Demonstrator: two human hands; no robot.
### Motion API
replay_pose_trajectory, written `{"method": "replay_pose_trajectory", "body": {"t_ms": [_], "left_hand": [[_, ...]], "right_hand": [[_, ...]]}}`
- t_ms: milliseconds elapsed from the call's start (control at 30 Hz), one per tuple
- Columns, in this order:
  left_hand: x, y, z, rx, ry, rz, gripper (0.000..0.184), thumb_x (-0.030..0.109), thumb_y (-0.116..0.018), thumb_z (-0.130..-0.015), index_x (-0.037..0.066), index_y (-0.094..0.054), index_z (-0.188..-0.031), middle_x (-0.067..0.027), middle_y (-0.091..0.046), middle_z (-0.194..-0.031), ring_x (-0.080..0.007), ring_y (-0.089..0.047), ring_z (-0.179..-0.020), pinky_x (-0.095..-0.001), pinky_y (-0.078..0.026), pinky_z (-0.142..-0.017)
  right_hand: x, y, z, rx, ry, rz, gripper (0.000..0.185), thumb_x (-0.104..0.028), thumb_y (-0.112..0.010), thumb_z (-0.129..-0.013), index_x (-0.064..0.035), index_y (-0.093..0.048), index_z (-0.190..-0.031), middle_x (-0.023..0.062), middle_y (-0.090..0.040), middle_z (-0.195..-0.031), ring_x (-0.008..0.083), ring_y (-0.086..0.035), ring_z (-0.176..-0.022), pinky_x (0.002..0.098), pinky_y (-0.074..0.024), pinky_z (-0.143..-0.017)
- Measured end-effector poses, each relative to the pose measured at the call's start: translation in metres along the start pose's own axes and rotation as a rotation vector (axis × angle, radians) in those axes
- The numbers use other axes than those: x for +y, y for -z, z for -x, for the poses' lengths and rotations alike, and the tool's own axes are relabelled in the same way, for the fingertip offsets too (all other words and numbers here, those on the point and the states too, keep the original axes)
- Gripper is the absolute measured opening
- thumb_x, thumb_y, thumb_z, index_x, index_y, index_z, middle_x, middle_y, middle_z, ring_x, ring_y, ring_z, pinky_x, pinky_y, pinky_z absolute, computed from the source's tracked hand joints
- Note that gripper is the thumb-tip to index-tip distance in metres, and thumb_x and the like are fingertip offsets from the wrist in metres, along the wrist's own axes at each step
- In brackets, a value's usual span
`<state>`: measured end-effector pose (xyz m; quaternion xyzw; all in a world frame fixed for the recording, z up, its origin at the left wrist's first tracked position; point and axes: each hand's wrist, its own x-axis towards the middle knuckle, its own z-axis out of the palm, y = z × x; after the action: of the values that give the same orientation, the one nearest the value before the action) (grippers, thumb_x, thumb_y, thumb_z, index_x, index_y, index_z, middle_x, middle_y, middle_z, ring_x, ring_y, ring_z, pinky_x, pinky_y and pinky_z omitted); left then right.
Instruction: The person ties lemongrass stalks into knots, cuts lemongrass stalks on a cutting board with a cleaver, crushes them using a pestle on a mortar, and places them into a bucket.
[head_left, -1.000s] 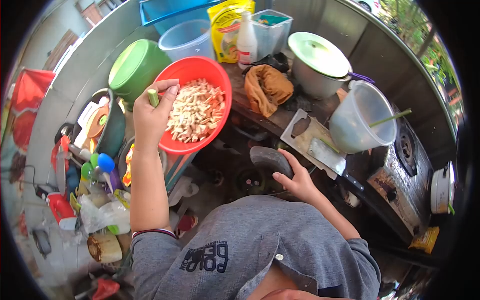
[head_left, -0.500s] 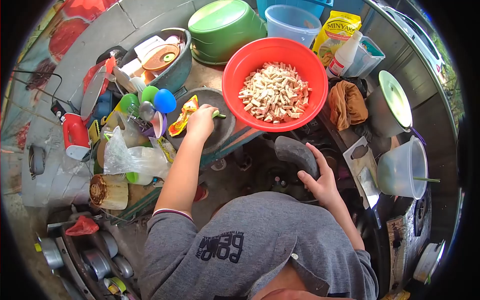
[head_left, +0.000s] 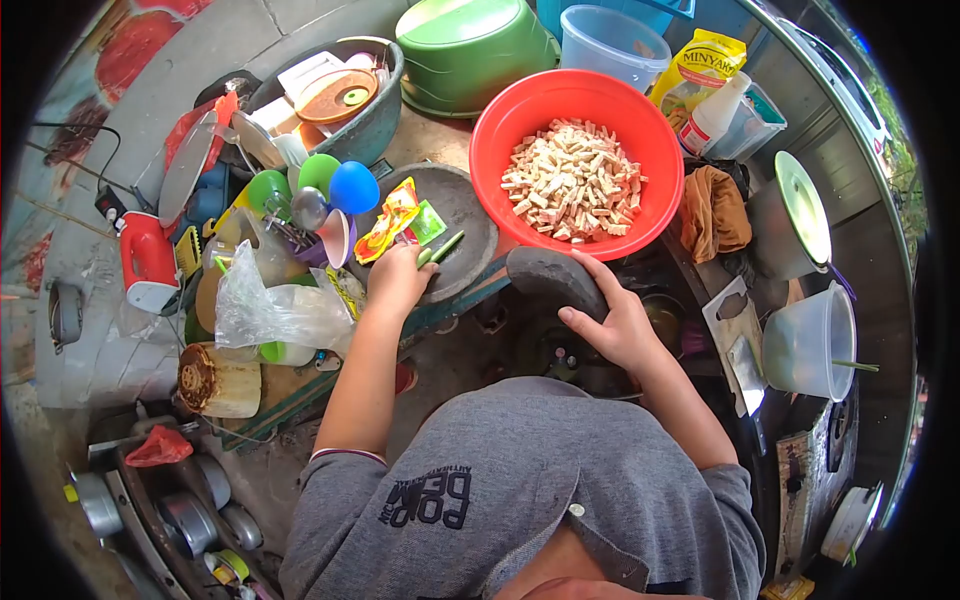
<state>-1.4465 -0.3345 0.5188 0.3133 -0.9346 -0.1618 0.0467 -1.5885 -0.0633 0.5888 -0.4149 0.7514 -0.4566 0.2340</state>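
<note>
My right hand (head_left: 622, 322) is wrapped round a dark curved stone pestle (head_left: 556, 280), held just in front of the red basin (head_left: 484, 160). My left hand (head_left: 398, 280) is at the near left rim of a round grey stone mortar (head_left: 472, 215), its fingers curled; what they grip is hidden. Beside its fingertips lie green vegetable pieces (head_left: 447, 246). In the mortar are a yellow-and-red packet (head_left: 390, 220) and a green sachet (head_left: 428, 222). The basin holds many short pale sticks (head_left: 573, 180).
Left of the mortar crowd utensils, a blue ladle (head_left: 354, 187) and a clear plastic bag (head_left: 265, 310). A green tub (head_left: 470, 50) stands behind. To the right are a brown cloth (head_left: 715, 213), a large pot (head_left: 785, 220), a cleaver (head_left: 745, 375) and a clear container (head_left: 812, 340).
My left hand has drawn back from inside the mortar to its near rim, uncovering the green sachet and vegetable pieces. My right hand has raised the pestle toward the basin and mortar.
</note>
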Motion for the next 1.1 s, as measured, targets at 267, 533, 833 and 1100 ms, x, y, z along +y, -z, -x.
{"method": "replay_pose_trajectory", "body": {"t_ms": [267,533,833,1100], "left_hand": [[-0.017,-0.001,0.006,0.395,0.061,0.548,0.019,0.008,-0.059,-0.085,0.004,-0.064,-0.103,-0.0139,-0.066,-0.096,-0.0269,-0.064,-0.09,-0.0358,-0.049,-0.08],[0.001,0.017,0.021,0.645,0.126,0.96,0.01,0.004,-0.055,-0.09,0.004,-0.063,-0.097,-0.0004,-0.061,-0.077,-0.0073,-0.05,-0.061,-0.0238,-0.043,-0.056],[-0.007,0.001,0.019,0.565,0.169,1.045,0.015,0.01,-0.056,-0.091,0.003,-0.061,-0.103,-0.0035,-0.064,-0.091,-0.0097,-0.057,-0.075,-0.0241,-0.046,-0.066],[-0.006,0.009,0.029,0.522,0.112,1.308,0.029,0.027,-0.039,-0.098,0.004,-0.056,-0.092,-0.0053,-0.059,-0.091,-0.0088,-0.05,-0.081,-0.0253,-0.042,-0.074]], "right_hand": [[-0.025,-0.047,-0.091,-0.174,0.225,0.362,0.066,-0.03,-0.066,-0.079,-0.0071,-0.038,-0.135,0.0227,-0.062,-0.1,0.0369,-0.062,-0.091,0.0425,-0.0489,-0.078],[-0.027,-0.109,-0.12,-0.422,0.222,0.713,0.06,-0.03,-0.063,-0.081,-0.0058,-0.041,-0.131,0.0234,-0.064,-0.088,0.0381,-0.064,-0.081,0.0466,-0.0509,-0.071],[-0.037,-0.094,-0.141,-0.199,0.232,0.562,0.064,-0.029,-0.063,-0.08,-0.0047,-0.038,-0.134,0.0245,-0.064,-0.086,0.039,-0.064,-0.08,0.0455,-0.051,-0.07],[-0.029,-0.087,-0.157,-0.385,0.214,0.685,0.064,-0.029,-0.063,-0.08,-0.0056,-0.037,-0.134,0.0218,-0.064,-0.085,0.0378,-0.063,-0.079,0.0467,-0.05,-0.071]]}}
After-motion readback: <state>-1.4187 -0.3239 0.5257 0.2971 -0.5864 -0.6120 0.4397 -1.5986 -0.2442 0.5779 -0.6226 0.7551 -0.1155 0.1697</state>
